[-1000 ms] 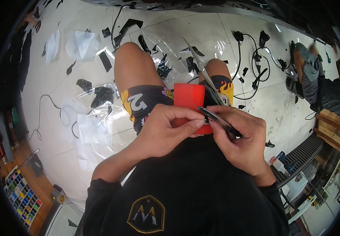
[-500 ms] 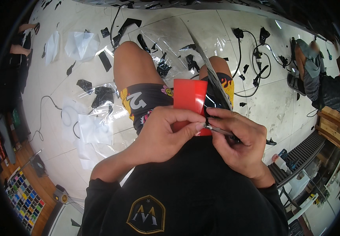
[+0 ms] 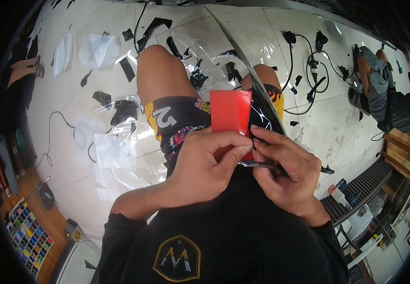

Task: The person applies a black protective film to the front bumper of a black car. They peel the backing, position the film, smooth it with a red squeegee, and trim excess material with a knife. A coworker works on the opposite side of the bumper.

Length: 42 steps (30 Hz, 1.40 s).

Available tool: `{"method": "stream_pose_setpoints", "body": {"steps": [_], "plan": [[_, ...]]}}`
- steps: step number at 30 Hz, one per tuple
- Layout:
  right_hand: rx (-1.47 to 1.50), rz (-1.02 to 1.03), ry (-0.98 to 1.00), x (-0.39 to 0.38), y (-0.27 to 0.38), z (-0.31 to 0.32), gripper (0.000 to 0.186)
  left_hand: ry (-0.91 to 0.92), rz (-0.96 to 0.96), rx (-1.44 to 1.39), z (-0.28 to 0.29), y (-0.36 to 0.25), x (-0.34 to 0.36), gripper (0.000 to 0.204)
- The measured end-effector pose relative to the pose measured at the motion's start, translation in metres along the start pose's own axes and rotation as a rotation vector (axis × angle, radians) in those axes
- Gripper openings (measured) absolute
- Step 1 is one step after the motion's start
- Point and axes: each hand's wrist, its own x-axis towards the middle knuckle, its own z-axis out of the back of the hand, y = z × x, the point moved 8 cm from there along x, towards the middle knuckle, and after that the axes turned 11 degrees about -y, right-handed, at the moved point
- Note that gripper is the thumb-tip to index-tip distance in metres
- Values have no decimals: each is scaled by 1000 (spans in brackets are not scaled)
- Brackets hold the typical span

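to the right, beyond the right hand point(image 3: 288, 168), i see a way over bare tiles point(image 3: 330, 124) between the coiled black cable point(image 3: 313, 65) and the slatted bench point(image 3: 356, 183). straight ahead, the red sheet point(image 3: 230, 111) and long black strip point(image 3: 263, 105) block the way; left, the raised thigh point(image 3: 164, 85) does.

On the front of the black shirt point(image 3: 261, 232), low and to the left: a badge point(image 3: 177, 259) with a gold edge, a small star and one big letter in gold and white. Up and left from the shirt, on the dark shorts point(image 3: 186, 110): one big white number point(image 3: 164, 117), tipped over. Closer to the shirt: pink squiggles point(image 3: 184, 135), too messy to read.
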Motion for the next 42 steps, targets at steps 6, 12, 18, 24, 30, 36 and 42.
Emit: {"method": "stream_pose_setpoints", "body": {"steps": [6, 12, 18, 24, 30, 36, 42], "plan": [[-57, 25, -12, -3, -3, 0, 29, 16, 61, -6, -4, -3, -3, 6], [59, -99, 21, -5, -13, 2, 25, -18, 32, -17, -3, 7, -7, 6], [80, -64, -20, -8, -13, 3, 27, -56, -24, 35, -5, -2, -8, 6], [43, -74, -53, -10, -11, 5, 23, -40, -31, 5, -10, -2, -9, 5], [54, -113, -69, -12, -15, 6, 17, -25, -44, 74, -9, -7, -10, 6], [54, -150, -161, -10, -11, 17, 7, -19, -64, 40, -9, -9, -8, 8], [-51, -98, -118, -8, -3, 23, 21, 47, 43, -22, -11, -3, -5, 12]]}}
